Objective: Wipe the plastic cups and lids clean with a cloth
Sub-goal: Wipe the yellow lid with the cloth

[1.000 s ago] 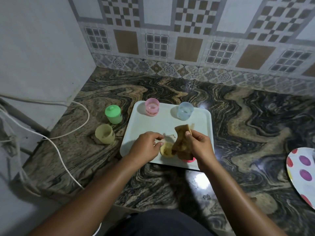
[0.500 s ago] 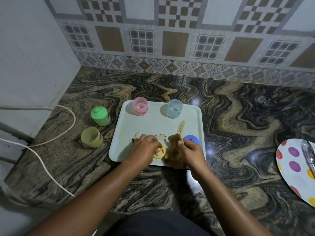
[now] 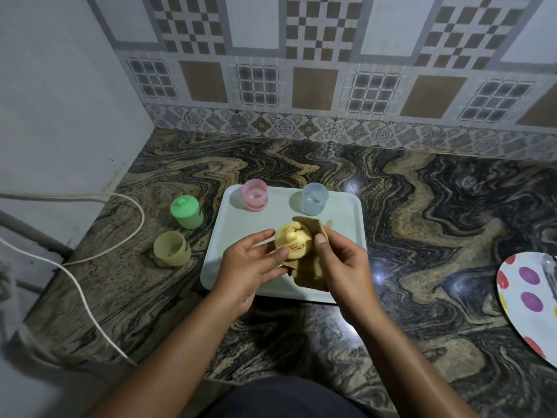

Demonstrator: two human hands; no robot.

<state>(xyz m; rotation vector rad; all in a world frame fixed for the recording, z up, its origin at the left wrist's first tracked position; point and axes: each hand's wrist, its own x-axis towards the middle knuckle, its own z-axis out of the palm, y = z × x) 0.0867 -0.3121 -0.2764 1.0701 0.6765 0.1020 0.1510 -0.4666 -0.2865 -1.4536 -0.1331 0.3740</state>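
Yellow lid (image 3: pixel 294 244) is round with a small knob in the middle and brown smears across its top. It is held up over the near part of the white tray (image 3: pixel 340 212), between both hands. The left hand (image 3: pixel 250 267) grips the lid, thumb on its near edge and fingers curled behind it. The right hand (image 3: pixel 343 267) pinches the tan cloth (image 3: pixel 310 270), thumb pressed at the lid's right side. The cloth wraps behind and under the lid.

Cups: four.
- The pink cup (image 3: pixel 254 195) and blue cup (image 3: pixel 315 198) stand upright and open at the far side of the tray.
- The green cup (image 3: pixel 186 212) stands on the counter (image 3: pixel 422 221) just left of the tray, with its lid on.
- The yellow cup (image 3: pixel 172 248) is near it, with no lid.

Lids in view: two — the yellow one and the one on the green cup. There is one cloth and one tray.

A spotted plate (image 3: pixel 527 297) sits at the right edge, and a white cable (image 3: pixel 90 297) runs along the left.
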